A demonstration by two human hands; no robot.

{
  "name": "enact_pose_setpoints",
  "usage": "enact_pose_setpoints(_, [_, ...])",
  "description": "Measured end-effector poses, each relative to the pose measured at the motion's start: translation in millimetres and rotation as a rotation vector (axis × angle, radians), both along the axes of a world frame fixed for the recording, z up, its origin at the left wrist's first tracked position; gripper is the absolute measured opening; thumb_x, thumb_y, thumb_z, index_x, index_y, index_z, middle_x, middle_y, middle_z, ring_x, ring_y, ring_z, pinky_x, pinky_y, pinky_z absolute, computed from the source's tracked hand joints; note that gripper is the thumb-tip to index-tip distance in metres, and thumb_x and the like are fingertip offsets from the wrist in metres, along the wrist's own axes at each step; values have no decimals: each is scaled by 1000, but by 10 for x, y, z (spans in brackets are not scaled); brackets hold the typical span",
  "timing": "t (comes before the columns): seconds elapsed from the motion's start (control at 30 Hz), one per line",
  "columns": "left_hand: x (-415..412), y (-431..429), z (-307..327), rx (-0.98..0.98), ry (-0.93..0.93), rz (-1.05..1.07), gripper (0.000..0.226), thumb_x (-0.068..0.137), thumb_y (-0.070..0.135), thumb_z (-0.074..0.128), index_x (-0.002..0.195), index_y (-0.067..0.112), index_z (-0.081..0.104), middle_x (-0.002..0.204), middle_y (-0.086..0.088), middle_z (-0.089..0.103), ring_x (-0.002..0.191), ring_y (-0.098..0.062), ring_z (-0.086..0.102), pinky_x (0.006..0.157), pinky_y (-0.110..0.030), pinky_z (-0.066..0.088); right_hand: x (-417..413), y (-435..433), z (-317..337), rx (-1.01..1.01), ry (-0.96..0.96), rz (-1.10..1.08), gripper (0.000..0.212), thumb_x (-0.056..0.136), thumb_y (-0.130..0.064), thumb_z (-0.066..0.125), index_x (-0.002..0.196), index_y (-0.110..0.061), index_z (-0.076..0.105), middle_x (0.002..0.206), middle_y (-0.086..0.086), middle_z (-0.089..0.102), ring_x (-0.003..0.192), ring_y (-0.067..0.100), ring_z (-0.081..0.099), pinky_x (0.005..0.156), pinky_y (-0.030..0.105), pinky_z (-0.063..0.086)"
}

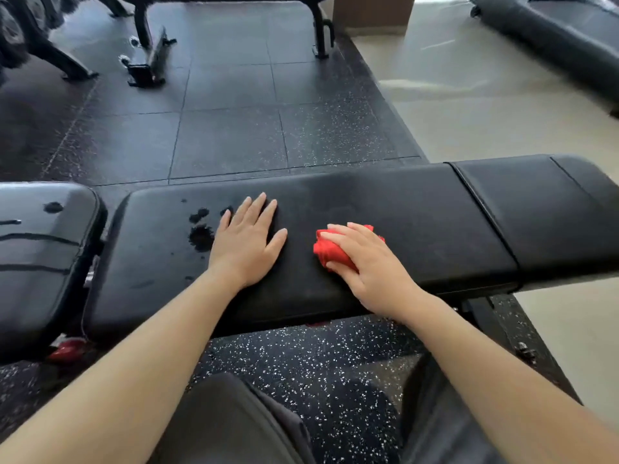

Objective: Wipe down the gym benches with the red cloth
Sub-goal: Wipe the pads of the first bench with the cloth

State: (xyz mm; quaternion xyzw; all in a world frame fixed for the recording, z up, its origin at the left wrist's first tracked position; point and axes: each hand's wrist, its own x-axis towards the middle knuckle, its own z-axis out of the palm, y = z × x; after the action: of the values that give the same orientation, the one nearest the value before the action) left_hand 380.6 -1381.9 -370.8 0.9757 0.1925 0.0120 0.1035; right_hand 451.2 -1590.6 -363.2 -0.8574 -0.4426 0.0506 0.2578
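Observation:
A black padded gym bench (418, 212) runs across the view in front of me. My right hand (368, 266) presses a bunched red cloth (330, 251) onto the middle of its pad. Flat on the pad to the left lies my left hand (246, 244), fingers spread, holding nothing. Dark wet spots (201, 234) sit just left of that hand. A second black pad (43, 249) at the left edge shows wet streaks and a drop.
Black speckled rubber floor tiles (231, 128) lie beyond the bench, with black equipment legs (150, 58) at the back. Another black bench (556, 38) stands at the top right on pale flooring. A small red object (67, 351) lies under the left pad. My knees are below.

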Motion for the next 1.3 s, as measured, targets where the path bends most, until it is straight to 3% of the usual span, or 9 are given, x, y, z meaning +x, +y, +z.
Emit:
enact_pose_setpoints(0.13, [-9,-3,12,-15,-9,-10,60,97,48,28,150,25,13,159,5,4,146,-13,-1,118,-39,-1,415,577,-41,-25,-3,-144,48,92,-32,53,136,-15,46,144,5,43,134,32,33,115,38,19])
enact_pose_setpoints(0.23, [-19,-13,25,-24,-17,3,60,97,47,28,150,25,14,159,5,4,146,-14,-1,118,-39,-1,460,789,-58,-37,-3,-216,48,93,-30,52,138,-15,43,145,5,41,134,31,32,115,36,16])
enact_pose_setpoints(0.33, [-26,-23,32,-25,-18,1,59,97,47,28,150,25,14,159,5,5,146,-13,0,118,-39,0,167,533,-11,-12,0,-142,48,93,-29,52,138,-15,42,145,4,41,135,30,31,116,35,16])
enact_pose_setpoints(0.5, [-27,-16,9,-18,-50,8,58,96,47,30,149,26,17,159,7,8,146,-12,2,118,-36,1,-163,133,-6,6,-41,-54,48,93,-29,53,139,-19,41,147,-2,38,139,24,26,110,20,6])
enact_pose_setpoints(0.77, [35,-1,-17,-22,-104,120,62,95,48,34,149,23,18,158,7,10,146,-11,3,119,-33,3,792,948,-51,-31,-59,-38,47,92,-31,54,136,-17,45,142,4,45,132,27,35,113,34,20])
enact_pose_setpoints(0.93, [56,12,-9,-12,-97,120,62,94,48,36,149,24,19,158,7,12,146,-12,5,119,-34,6,1102,1323,-23,7,-56,-29,23,91,-31,52,111,-25,61,116,3,63,110,30,52,94,39,39])
enact_pose_setpoints(1.1, [48,11,-12,-20,-90,125,61,95,47,35,149,24,18,158,8,12,145,-11,4,119,-33,5,749,934,-23,23,-61,69,46,91,-25,56,134,-12,47,138,8,49,128,29,40,112,34,22])
enact_pose_setpoints(1.3, [50,13,-15,-28,-89,120,59,96,46,32,149,24,18,158,8,11,145,-10,4,118,-32,3,263,261,-20,-20,-70,140,51,88,-35,47,136,-18,46,142,2,45,134,27,35,110,19,7])
